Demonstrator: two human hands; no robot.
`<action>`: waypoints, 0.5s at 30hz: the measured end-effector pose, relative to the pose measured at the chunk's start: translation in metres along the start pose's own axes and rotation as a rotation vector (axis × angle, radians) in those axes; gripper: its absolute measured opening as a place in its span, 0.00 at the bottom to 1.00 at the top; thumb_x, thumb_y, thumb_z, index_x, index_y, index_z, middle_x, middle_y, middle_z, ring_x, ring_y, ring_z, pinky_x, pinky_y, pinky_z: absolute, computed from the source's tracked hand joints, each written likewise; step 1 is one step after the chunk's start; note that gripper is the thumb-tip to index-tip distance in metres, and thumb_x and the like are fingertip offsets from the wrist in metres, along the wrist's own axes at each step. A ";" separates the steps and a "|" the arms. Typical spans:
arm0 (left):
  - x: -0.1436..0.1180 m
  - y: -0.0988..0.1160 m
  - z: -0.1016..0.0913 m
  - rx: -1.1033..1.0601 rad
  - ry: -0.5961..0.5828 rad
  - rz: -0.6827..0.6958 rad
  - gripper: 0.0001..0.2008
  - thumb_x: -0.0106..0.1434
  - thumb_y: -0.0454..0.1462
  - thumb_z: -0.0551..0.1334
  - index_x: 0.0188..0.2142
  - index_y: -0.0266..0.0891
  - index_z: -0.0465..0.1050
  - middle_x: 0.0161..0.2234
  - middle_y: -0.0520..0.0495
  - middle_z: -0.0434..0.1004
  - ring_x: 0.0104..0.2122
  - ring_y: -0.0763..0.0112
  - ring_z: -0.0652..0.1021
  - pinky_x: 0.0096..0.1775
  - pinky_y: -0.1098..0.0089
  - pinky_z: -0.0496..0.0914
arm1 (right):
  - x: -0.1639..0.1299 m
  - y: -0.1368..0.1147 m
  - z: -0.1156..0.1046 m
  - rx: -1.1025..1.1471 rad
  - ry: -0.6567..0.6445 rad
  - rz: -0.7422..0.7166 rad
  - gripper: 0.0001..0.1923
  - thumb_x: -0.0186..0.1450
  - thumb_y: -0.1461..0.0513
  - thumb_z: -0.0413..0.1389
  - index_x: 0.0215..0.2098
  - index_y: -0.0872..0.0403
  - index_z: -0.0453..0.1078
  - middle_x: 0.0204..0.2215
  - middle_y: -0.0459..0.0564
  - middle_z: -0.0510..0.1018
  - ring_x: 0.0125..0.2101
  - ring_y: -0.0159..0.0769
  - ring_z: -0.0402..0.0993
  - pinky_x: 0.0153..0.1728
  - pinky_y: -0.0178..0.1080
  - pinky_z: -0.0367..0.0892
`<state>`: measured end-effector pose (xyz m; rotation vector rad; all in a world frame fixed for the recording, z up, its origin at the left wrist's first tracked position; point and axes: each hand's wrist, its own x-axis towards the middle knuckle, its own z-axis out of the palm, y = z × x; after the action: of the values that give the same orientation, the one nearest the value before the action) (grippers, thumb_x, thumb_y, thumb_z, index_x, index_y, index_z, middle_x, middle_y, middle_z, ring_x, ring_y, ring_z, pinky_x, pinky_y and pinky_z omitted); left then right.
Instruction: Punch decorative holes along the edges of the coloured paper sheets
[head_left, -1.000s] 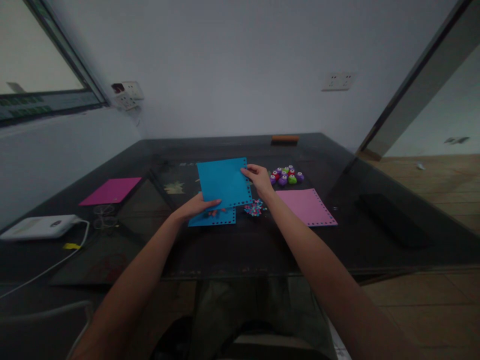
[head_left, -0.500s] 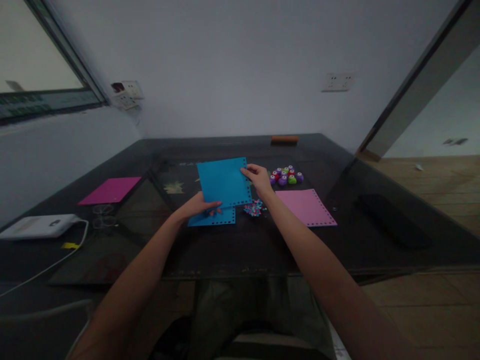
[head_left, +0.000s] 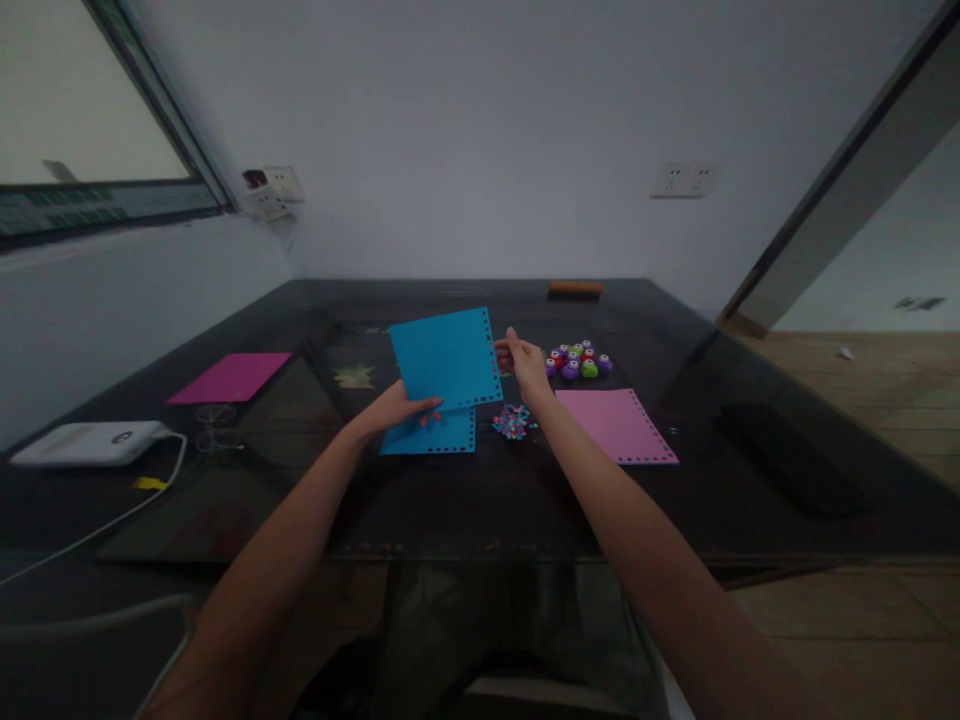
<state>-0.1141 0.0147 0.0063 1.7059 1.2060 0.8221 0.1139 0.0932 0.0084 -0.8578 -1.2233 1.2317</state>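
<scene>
- While the dark glass table (head_left: 480,500) fills the view, a white device (head_left: 86,442) sits at its left edge with a cable trailing toward the near edge; no lettering on it can be read.
- Further in, a magenta sheet (head_left: 229,377) lies flat near the left edge, untouched.
- Now the left hand (head_left: 390,408) pinches the lower left corner of the blue sheet (head_left: 446,358), thumb on top, fingers curled beneath.
- That blue sheet is tilted up off the table around mid-table, punched holes running along its right and lower edges; a second blue sheet (head_left: 439,436) lies flat just under it.
- My read: it's thin craft foam or card, very light, bendy, easy to crease, so a two-corner hold at the edges looks right, and the perforated border may tear if tugged.
- Just beside the blue sheet's right edge, the right hand (head_left: 525,365) has its fingertips drawn together; whether they actually nip the edge I cannot tell.
- Below that hand, a little heap of coloured punched bits (head_left: 512,421) rests on the glass.
- Behind, a cluster of small punches (head_left: 576,362), purple, red and green.
- Rightward, a pink sheet (head_left: 616,424) with a perforated border lies flat.
- No brand, label or writing is legible anywhere.
</scene>
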 end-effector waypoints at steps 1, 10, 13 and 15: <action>0.001 -0.002 -0.002 0.000 0.007 0.008 0.14 0.53 0.44 0.65 0.22 0.33 0.75 0.16 0.45 0.71 0.17 0.72 0.69 0.23 0.71 0.64 | 0.000 0.000 0.000 -0.011 -0.002 0.007 0.26 0.59 0.42 0.50 0.26 0.56 0.71 0.19 0.47 0.72 0.18 0.27 0.66 0.21 0.32 0.59; 0.008 -0.013 -0.014 -0.285 0.552 0.075 0.15 0.51 0.47 0.65 0.26 0.35 0.72 0.23 0.45 0.75 0.17 0.75 0.68 0.22 0.72 0.62 | -0.002 0.010 0.003 -0.183 -0.093 0.076 0.24 0.61 0.46 0.51 0.25 0.59 0.71 0.17 0.48 0.73 0.15 0.27 0.66 0.18 0.30 0.59; 0.009 -0.016 -0.017 -0.406 0.679 0.081 0.17 0.49 0.47 0.66 0.29 0.35 0.71 0.24 0.47 0.76 0.17 0.76 0.68 0.22 0.73 0.61 | 0.002 0.016 0.009 -0.270 -0.139 0.074 0.20 0.63 0.51 0.50 0.25 0.59 0.71 0.17 0.47 0.73 0.15 0.26 0.65 0.19 0.30 0.60; 0.010 -0.018 -0.018 -0.450 0.712 0.077 0.17 0.48 0.47 0.67 0.30 0.36 0.71 0.24 0.47 0.76 0.18 0.76 0.68 0.22 0.73 0.61 | 0.005 0.020 0.014 -0.381 -0.170 0.064 0.17 0.65 0.56 0.50 0.26 0.59 0.72 0.18 0.47 0.74 0.16 0.27 0.67 0.20 0.30 0.61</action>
<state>-0.1336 0.0315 -0.0020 1.1155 1.2690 1.6961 0.0953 0.1002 -0.0072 -1.0914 -1.6117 1.1575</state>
